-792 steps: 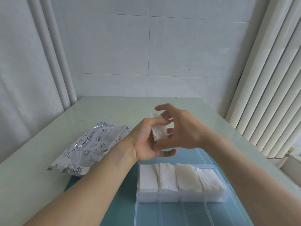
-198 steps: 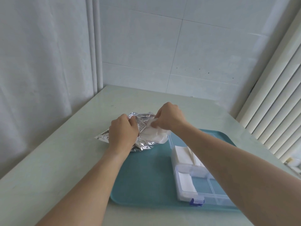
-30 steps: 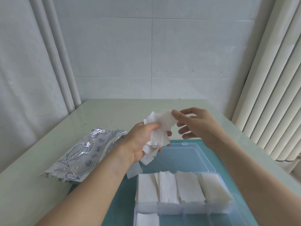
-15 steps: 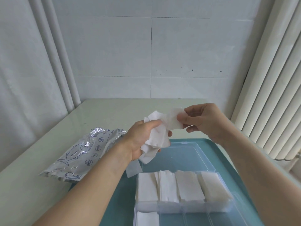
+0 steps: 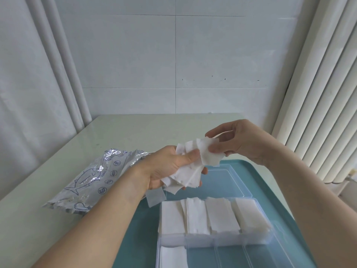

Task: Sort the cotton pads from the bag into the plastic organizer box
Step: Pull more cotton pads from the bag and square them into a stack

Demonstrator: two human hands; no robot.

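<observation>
Clutching a cotton pad bundle (image 5: 184, 175), left grip (image 5: 168, 171); right grip (image 5: 235, 144) pinches its top pad (image 5: 209, 157).

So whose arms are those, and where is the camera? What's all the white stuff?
No machine here: the arms belong to a person, and the camera sits on that person's head, looking forward and down, so you see the hands as they do.

The left hand grips a loose bunch of cotton pads, soft white squares. The right hand pinches one pad at the top of that bunch.

Below them, on a teal tray, lies a clear plastic organizer box with its lid folded open behind it. The back row of four compartments holds stacked pads, and a front compartment on the left holds some too; the ones next to it look empty.

On the left lies the silver bag, printed with a blue fish, partly on the pale table.
</observation>
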